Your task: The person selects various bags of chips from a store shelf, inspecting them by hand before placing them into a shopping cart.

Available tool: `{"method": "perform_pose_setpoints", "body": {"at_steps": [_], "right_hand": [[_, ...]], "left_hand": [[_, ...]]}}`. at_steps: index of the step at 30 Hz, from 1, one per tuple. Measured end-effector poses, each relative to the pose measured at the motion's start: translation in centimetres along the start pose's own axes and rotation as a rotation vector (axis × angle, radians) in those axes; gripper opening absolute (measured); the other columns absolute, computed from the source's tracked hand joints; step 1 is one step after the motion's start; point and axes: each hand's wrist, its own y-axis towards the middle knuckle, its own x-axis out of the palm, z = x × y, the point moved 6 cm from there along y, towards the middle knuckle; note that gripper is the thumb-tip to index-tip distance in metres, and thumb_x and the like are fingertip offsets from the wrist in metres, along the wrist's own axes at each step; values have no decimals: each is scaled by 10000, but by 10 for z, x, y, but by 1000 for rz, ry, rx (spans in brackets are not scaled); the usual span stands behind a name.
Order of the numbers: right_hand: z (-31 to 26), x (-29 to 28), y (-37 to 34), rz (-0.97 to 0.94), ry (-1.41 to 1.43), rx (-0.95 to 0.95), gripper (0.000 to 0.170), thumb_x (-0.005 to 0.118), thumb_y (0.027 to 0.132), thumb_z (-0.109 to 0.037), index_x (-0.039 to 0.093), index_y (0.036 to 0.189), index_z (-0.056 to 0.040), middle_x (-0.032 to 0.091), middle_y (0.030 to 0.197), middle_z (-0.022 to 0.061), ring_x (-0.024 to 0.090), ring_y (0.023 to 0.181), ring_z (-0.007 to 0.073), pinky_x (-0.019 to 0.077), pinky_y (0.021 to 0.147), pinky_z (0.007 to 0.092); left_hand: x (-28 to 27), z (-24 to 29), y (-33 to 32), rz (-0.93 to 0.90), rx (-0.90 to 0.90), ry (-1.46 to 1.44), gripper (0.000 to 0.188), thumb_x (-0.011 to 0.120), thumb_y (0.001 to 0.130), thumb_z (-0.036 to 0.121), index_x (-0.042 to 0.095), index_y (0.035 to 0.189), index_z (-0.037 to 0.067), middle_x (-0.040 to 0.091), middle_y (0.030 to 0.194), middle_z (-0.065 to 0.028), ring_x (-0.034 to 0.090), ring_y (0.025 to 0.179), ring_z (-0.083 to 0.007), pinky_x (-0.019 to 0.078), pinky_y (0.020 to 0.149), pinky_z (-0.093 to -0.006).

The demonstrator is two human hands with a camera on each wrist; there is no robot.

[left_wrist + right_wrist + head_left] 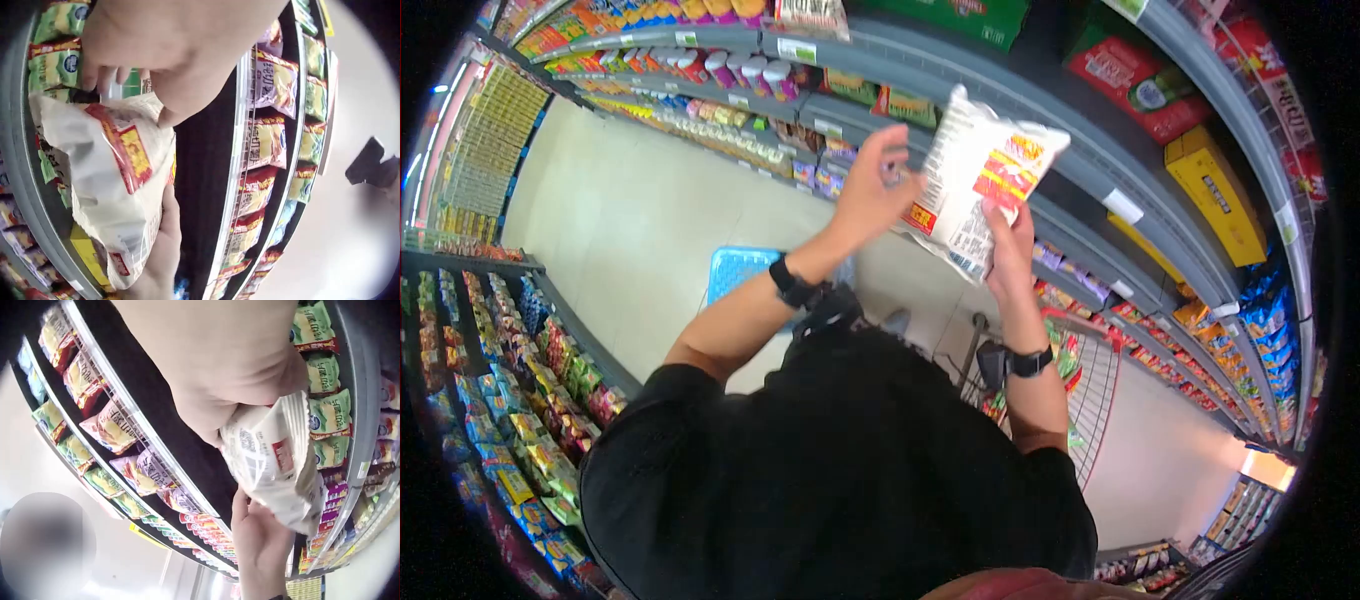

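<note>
A puffed white snack bag (990, 180) with red and yellow print is up in front of the shelves. My right hand (1010, 250) grips its lower right edge, thumb lying over the printed front. At the bag's left edge is my left hand (872, 200), its fingers spread loosely and its thumb side right at the bag. The left wrist view shows the bag (94, 156) between both hands, the left hand (181, 50) above it. In the right wrist view, the right hand (231, 369) covers one end of the bag (275, 456), and the left hand (259, 534) lies relaxed by the other.
Curved grey shelves with snack bags, canisters and boxes run along the front and right, including a yellow box (1215, 195). A wire shopping cart (1095, 400) stands by my right arm. A blue plastic basket (735, 270) is on the floor; another snack rack (510, 400) stands left.
</note>
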Motion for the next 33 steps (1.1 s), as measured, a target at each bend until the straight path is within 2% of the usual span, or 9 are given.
{"method": "perform_pose_setpoints", "body": {"at_steps": [2, 4, 7, 9, 13, 16, 20, 25, 33], "right_hand": [[-5, 5, 8, 39, -69, -88, 607, 659, 848, -49, 339, 1361, 8, 526, 1261, 133, 544, 1127, 198, 472, 932, 329], [-19, 28, 8, -98, -168, -259, 630, 648, 846, -38, 319, 1382, 6, 493, 1292, 146, 507, 1174, 197, 469, 940, 343], [-38, 67, -3, -345, -190, -298, 702, 657, 815, -10, 287, 1412, 4, 437, 1352, 155, 448, 1241, 210, 456, 961, 363], [-42, 78, -2, -449, -316, -310, 715, 669, 801, -6, 292, 1408, 2, 436, 1355, 150, 451, 1238, 218, 452, 967, 364], [-52, 71, 31, -193, -556, -395, 711, 674, 785, 14, 300, 1390, 11, 430, 1365, 148, 442, 1249, 231, 418, 1003, 382], [-37, 78, 55, -204, -364, -226, 751, 679, 800, -2, 229, 1400, 33, 429, 1356, 183, 449, 1249, 258, 390, 1031, 389], [-47, 109, 86, -167, -323, -260, 733, 664, 823, 4, 210, 1396, 47, 448, 1328, 211, 457, 1241, 257, 386, 1036, 385], [-68, 146, 136, -129, -340, -430, 702, 652, 823, 31, 234, 1386, 45, 458, 1333, 205, 495, 1200, 238, 393, 1023, 364], [-88, 177, 185, 36, -399, -510, 644, 624, 842, 38, 273, 1382, 56, 470, 1319, 202, 490, 1202, 238, 395, 1018, 353]], "left_hand": [[5, 16, -2, -85, 9, 26, 727, 737, 790, 148, 327, 1384, 61, 439, 1326, -150, 499, 1154, -221, 449, 924, -322], [17, 37, -2, -153, -41, -57, 756, 757, 771, 161, 323, 1380, 51, 447, 1314, -144, 488, 1172, -214, 438, 947, -329], [2, 59, 10, 35, 156, -142, 800, 797, 721, 168, 329, 1348, 2, 440, 1281, -135, 503, 1154, -225, 455, 932, -339], [-15, 48, 25, 36, 1, -193, 774, 807, 707, 158, 350, 1306, -20, 516, 1232, -138, 560, 1100, -210, 486, 903, -332], [-33, 8, 48, -61, -172, -308, 639, 765, 764, 139, 392, 1262, -6, 600, 1165, -121, 613, 1037, -179, 516, 872, -323], [-40, 5, 61, -128, -244, -520, 553, 710, 832, 139, 400, 1269, 4, 585, 1195, -123, 598, 1058, -166, 503, 886, -323], [-67, 15, 105, -180, -77, -342, 620, 707, 838, 178, 363, 1320, -5, 559, 1201, -129, 575, 1063, -169, 499, 872, -325], [-108, 38, 171, 54, 183, -119, 802, 730, 794, 169, 255, 1420, 10, 479, 1276, -160, 539, 1072, -200, 487, 883, -333], [-128, 59, 228, -60, 379, -48, 905, 784, 712, 147, 252, 1432, 8, 441, 1331, -184, 487, 1179, -246, 416, 979, -365]]}}
